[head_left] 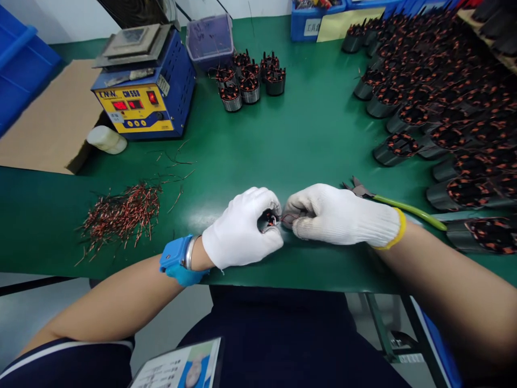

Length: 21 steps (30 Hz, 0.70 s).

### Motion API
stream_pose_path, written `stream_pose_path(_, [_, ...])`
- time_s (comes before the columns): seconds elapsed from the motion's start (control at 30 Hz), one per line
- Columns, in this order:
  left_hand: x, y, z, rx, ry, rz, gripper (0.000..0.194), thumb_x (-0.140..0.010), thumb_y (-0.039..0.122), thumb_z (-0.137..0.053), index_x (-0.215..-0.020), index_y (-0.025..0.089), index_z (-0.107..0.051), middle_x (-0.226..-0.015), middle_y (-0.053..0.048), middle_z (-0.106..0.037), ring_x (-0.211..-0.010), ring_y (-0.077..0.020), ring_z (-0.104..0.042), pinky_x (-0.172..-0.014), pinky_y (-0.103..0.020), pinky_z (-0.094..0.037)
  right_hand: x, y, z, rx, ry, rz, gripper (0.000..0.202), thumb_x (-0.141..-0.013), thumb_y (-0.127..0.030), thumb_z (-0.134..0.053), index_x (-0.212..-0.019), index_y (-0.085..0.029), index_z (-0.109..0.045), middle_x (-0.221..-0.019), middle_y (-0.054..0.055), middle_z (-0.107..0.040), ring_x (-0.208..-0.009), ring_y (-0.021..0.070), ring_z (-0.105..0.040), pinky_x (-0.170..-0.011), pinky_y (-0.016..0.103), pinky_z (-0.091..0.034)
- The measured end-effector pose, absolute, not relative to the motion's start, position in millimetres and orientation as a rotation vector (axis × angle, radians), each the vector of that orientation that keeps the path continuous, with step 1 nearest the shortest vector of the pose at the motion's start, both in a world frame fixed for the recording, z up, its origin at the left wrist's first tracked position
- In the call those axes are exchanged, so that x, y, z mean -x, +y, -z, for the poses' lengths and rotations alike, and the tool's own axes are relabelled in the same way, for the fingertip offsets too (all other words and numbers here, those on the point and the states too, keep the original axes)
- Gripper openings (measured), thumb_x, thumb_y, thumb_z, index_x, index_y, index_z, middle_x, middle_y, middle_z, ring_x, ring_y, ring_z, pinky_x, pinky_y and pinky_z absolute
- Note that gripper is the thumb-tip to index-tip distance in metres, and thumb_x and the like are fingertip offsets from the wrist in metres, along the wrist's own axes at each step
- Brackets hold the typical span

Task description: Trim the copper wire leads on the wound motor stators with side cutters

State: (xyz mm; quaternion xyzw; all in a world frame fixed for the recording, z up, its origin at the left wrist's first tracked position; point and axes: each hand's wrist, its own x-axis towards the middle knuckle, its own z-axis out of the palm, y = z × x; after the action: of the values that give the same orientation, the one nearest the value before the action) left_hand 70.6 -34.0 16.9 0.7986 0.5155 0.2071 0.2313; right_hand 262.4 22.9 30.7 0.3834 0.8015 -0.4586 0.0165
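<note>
My left hand (248, 229), in a white glove, is wrapped round a motor stator (267, 220) just above the green table's front edge. Only the stator's dark end with copper windings shows; the glove hides its body. Close beside it, my right hand (323, 214), gloved with a yellow cuff, pinches thin copper wire ends (287, 217) that run out from the stator. Diagonal cutters (396, 203) with green handles lie behind and right of my right wrist, jaws open.
Many wound stators (399, 148) crowd the right side; a smaller group (248, 89) stands at the back. A blue and yellow soldering station (141, 102) sits back left, near a white jar (107, 140). Clipped copper wire (123, 215) is piled at left. A purplish bin (210, 40) stands behind.
</note>
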Motion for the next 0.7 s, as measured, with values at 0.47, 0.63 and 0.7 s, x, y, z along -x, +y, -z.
stream_pose_path(0.47, [-74,-36,-11,-2.215,1.39,-0.611,0.009,-0.068,0.019,-0.05,-0.076,0.02,-0.046,-0.076,-0.002,-0.052,-0.071,-0.0177,-0.047,-0.065,-0.033,-0.042,-249,34,-24,-1.051,1.833,2.128,0.028,-0.075,-0.041,-0.069,-0.067,-0.015,-0.066,-0.062,0.004,-0.069,-0.056,0.0138,-0.064,-0.056,0.024,-0.052])
stream_pose_path(0.63, [-74,-41,-10,-2.058,1.453,-0.737,0.034,-0.065,0.017,-0.054,-0.098,0.018,-0.048,-0.103,-0.008,-0.057,-0.084,-0.0192,-0.057,-0.076,-0.036,-0.05,-249,26,-23,-1.13,1.911,2.125,0.02,-0.078,-0.031,-0.063,-0.065,-0.017,-0.064,-0.057,0.001,-0.066,-0.052,0.0127,-0.061,-0.053,0.023,-0.05])
stream_pose_path(0.7, [-70,-41,-12,-2.008,1.407,-0.75,0.056,-0.063,0.015,-0.058,-0.116,0.017,-0.044,-0.117,-0.011,-0.055,-0.093,-0.0204,-0.059,-0.084,-0.038,-0.051,-250,22,-24,-1.183,1.989,2.068,0.016,-0.078,-0.028,-0.06,-0.066,-0.018,-0.063,-0.057,0.0,-0.066,-0.052,0.0129,-0.061,-0.051,0.022,-0.048])
